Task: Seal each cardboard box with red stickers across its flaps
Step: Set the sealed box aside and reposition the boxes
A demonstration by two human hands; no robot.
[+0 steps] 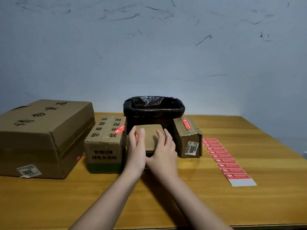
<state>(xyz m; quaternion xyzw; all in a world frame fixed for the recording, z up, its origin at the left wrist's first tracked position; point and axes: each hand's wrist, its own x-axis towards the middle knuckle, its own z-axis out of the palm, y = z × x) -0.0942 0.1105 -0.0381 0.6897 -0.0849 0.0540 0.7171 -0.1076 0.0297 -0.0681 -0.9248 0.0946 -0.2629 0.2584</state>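
A small flat cardboard box (149, 132) sits at the table's middle. My left hand (136, 146) lies on its left side, fingers straight over a red sticker (136, 136) at the left edge. My right hand (163, 151) rests flat on the box's right part. A medium box (106, 141) with a red sticker (120, 129) on top stands to the left. Another small box (188, 138) with a red sticker (186, 123) stands to the right. A big box (43, 136) fills the far left. A strip of red stickers (226, 161) lies on the right.
A bin lined with a black bag (153, 107) stands behind the small box against the wall. The wooden table (166, 205) reaches to the front edge near me. A scuffed wall rises behind everything.
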